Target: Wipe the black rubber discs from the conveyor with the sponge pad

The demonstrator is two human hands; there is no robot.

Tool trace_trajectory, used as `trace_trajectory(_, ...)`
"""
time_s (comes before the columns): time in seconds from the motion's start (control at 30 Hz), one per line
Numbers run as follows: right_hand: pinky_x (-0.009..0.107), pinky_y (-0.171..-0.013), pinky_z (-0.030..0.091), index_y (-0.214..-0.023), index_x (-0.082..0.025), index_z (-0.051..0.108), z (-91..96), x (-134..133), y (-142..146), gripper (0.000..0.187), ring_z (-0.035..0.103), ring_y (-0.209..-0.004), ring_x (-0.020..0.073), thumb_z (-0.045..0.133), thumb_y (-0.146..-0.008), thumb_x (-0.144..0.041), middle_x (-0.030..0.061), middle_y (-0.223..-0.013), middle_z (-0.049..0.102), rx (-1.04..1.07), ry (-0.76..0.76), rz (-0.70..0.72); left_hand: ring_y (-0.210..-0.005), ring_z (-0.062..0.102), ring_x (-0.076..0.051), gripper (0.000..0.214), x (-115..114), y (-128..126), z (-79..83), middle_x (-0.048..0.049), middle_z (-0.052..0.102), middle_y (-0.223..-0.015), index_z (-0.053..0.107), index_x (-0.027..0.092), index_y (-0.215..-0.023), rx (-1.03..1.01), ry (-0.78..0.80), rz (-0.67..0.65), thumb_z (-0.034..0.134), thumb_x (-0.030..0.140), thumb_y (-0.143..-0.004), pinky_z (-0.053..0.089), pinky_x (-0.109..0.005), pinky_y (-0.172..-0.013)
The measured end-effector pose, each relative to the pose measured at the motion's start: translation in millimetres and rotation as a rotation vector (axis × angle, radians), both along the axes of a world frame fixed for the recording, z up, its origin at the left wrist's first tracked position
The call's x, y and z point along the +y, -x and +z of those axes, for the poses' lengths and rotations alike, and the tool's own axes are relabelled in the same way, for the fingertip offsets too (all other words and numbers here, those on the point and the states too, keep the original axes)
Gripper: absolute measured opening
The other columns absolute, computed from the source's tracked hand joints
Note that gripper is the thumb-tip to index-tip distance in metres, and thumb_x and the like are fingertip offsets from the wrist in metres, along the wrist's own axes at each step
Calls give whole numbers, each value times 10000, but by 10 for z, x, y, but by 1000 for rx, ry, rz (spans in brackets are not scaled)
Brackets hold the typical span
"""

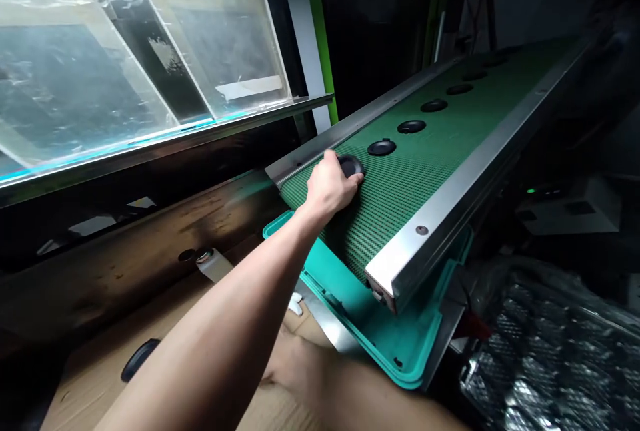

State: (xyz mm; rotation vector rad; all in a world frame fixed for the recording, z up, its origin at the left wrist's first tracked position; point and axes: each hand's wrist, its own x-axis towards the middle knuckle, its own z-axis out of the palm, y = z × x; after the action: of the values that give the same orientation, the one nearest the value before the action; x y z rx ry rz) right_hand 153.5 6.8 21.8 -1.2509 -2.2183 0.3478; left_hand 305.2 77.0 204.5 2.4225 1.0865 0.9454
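Note:
My left hand [331, 184] reaches across to the near end of the green conveyor belt [400, 201]. Its thumb and fingers close around the rim of a black round plastic part [351, 167]. Just beyond it lies another black round part [381, 147], with several more in a line up the belt. Low in the view, my right hand [283, 357] is over the cardboard, and my left forearm hides its fingers. A further black round part [140, 359] is on the cardboard [95, 377] at the left, partly behind my left forearm.
Below the belt's end sits a teal tray [420, 351]. Metal side rails [430, 217] border the belt. A machine with a clear window [225, 37] stands at the left. Clear bubbled plastic packaging [550, 351] lies at the lower right.

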Motion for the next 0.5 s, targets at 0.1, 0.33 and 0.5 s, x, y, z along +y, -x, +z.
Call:
trace_trajectory(0.1, 403, -998, 371, -1151, -173, 573, -16, -18, -8, 415, 476, -1142, 279, 573, -783, -365, 104, -1226, 569, -44, -30, 47, -747, 601, -179, 277, -132, 459, -33, -64, 667, -858, 618, 170, -1033, -265, 96, -160, 644, 276, -778, 455, -304, -691)
trace_trajectory(0.33, 413, -869, 391, -1027, -211, 622, -79, -68, 50, 310, 468, -985, 255, 581, -752, -347, 76, -1013, 576, -101, -63, 27, -686, 568, -81, 353, -757, 2772, -989, -33, 662, -969, 648, 179, -1115, -936, 777, 197, 674, 280, -778, 375, -148, -459)
trace_trajectory(0.5, 374, -883, 402, -1119, -233, 609, -142, -79, 107, 330, 487, -963, 222, 549, -796, -258, 59, -974, 578, 33, -111, -16, -637, 604, -89, 158, -1027, 3749, -1704, -27, 671, -856, 668, 139, -942, -1349, 849, 455, 617, 121, -793, 491, -183, -505)
